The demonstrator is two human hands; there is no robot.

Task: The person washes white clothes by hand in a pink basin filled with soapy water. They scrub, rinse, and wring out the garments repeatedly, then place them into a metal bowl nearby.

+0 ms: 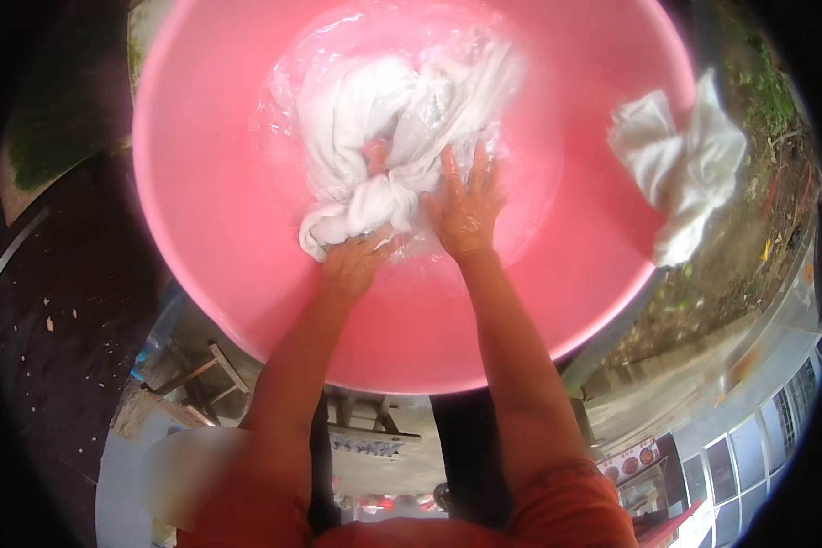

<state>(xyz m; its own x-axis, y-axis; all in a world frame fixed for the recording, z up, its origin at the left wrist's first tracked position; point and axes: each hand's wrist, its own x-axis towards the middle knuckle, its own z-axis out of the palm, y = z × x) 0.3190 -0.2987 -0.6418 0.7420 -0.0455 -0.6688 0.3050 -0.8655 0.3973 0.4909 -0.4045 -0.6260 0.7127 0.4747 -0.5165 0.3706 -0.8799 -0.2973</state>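
Note:
Wet white cloth (356, 116) lies bunched and twisted in shallow water at the bottom of a large pink plastic basin (397, 342). At the near edge of the bundle is my left hand (355, 264), its fingers partly hidden by the folds, so its grip is unclear. My right hand (471, 209) is wet, with fingers spread at the right side of the cloth and the fingertips at the water. A second white cloth (692, 164) hangs over the basin's right rim, partly inside and partly outside.
Below the basin, wooden stools or frames (212, 380) stand on a concrete floor (411, 466). A dark surface with pale specks (61, 342) lies to the left. Soil with plants (760, 205) borders the right side, and a building with windows (746, 452) shows at lower right.

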